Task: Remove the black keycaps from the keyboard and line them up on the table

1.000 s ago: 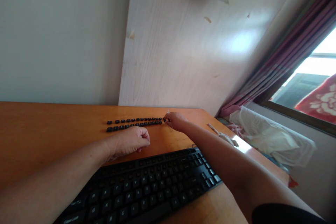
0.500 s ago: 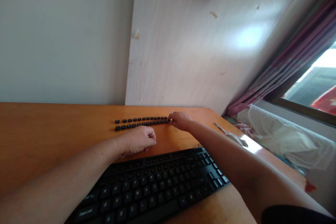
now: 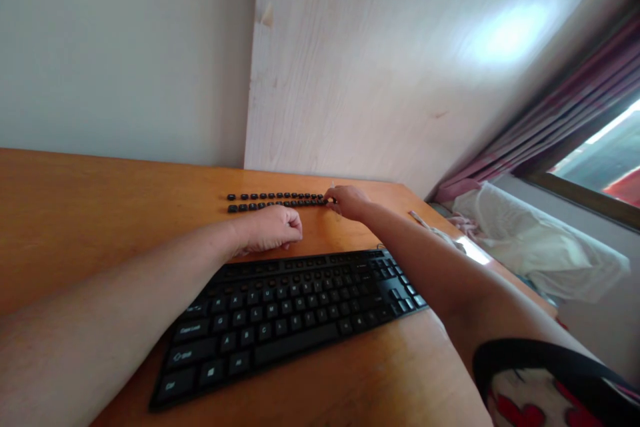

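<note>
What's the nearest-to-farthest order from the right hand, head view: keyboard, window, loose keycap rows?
From the right hand:
1. Loose keycap rows: right at the fingertips, running off to the left.
2. Keyboard: on the near side of the hand, closer to the wearer.
3. Window: far right, beyond the desk.

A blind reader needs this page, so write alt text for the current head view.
A person's right hand is at the right end of two rows of black keycaps on a wooden table. The left hand, fingers curled, is between the keycaps and a black keyboard; a window is at far right.
</note>
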A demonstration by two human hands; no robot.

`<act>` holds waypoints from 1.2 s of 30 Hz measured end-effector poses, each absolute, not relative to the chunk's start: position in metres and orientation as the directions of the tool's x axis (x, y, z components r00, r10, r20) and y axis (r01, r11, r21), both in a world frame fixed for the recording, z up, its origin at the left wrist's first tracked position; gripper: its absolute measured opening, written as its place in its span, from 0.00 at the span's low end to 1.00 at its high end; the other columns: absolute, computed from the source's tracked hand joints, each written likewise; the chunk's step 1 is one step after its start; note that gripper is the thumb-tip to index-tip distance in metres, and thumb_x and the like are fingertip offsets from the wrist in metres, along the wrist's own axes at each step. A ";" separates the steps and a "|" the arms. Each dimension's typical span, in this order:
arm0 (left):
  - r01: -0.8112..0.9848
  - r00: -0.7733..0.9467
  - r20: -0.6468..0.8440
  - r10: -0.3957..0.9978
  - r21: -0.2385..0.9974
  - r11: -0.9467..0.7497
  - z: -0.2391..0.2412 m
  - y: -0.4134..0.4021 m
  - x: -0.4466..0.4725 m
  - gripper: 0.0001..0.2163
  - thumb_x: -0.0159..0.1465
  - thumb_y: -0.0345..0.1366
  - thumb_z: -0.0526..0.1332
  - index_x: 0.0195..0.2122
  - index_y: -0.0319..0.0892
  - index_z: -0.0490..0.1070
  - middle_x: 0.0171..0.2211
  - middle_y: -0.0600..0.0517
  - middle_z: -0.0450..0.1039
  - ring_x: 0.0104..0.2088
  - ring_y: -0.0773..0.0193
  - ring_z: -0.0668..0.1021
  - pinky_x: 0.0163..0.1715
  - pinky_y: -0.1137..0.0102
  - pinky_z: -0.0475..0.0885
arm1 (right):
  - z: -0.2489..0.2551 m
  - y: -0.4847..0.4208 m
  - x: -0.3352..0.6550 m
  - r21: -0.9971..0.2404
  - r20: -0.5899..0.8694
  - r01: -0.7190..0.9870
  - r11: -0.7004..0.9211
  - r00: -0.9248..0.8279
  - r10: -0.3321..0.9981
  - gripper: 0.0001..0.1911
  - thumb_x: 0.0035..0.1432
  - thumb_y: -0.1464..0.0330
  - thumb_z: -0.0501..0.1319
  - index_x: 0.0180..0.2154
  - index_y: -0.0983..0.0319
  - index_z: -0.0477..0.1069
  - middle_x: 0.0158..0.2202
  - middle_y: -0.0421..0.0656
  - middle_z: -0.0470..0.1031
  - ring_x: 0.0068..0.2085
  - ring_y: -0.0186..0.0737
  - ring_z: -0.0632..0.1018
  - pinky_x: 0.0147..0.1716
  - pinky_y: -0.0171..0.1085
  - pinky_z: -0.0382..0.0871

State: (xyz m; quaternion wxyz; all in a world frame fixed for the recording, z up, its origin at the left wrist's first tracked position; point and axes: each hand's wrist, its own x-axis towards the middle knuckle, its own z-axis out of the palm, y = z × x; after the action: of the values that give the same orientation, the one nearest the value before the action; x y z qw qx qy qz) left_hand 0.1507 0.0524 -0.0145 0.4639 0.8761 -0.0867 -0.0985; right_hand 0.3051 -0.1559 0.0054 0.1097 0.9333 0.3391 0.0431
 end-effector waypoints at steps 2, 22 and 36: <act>-0.067 0.963 -0.089 -0.253 0.832 -0.550 -0.015 0.053 0.151 0.10 0.52 0.43 0.60 0.30 0.42 0.71 0.22 0.54 0.71 0.25 0.65 0.71 0.24 0.71 0.59 | 0.006 -0.156 0.305 0.238 0.003 0.623 -0.745 0.766 0.642 0.16 0.63 0.62 0.58 0.51 0.56 0.72 0.46 0.46 0.75 0.45 0.45 0.74 0.39 0.36 0.64; -0.067 0.956 -0.102 -0.277 0.839 -0.540 -0.012 0.051 0.151 0.08 0.51 0.40 0.59 0.30 0.43 0.70 0.21 0.56 0.69 0.23 0.67 0.70 0.24 0.73 0.61 | 0.001 -0.155 0.312 0.257 0.021 0.598 -0.759 0.782 0.623 0.15 0.62 0.62 0.58 0.51 0.54 0.72 0.47 0.46 0.75 0.45 0.45 0.74 0.39 0.36 0.65; -0.070 0.951 -0.114 -0.286 0.825 -0.561 -0.011 0.052 0.151 0.09 0.51 0.41 0.59 0.30 0.42 0.70 0.22 0.55 0.70 0.24 0.66 0.69 0.24 0.72 0.60 | -0.001 -0.159 0.314 0.188 0.068 0.615 -0.766 0.770 0.635 0.14 0.61 0.62 0.60 0.48 0.55 0.74 0.45 0.45 0.76 0.44 0.45 0.75 0.39 0.37 0.66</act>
State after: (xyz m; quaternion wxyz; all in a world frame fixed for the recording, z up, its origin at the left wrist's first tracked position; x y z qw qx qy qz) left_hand 0.1510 0.0518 -0.0108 0.4571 0.8756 -0.1018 -0.1182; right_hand 0.3137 -0.1589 -0.0007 0.0774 0.9374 0.3334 0.0637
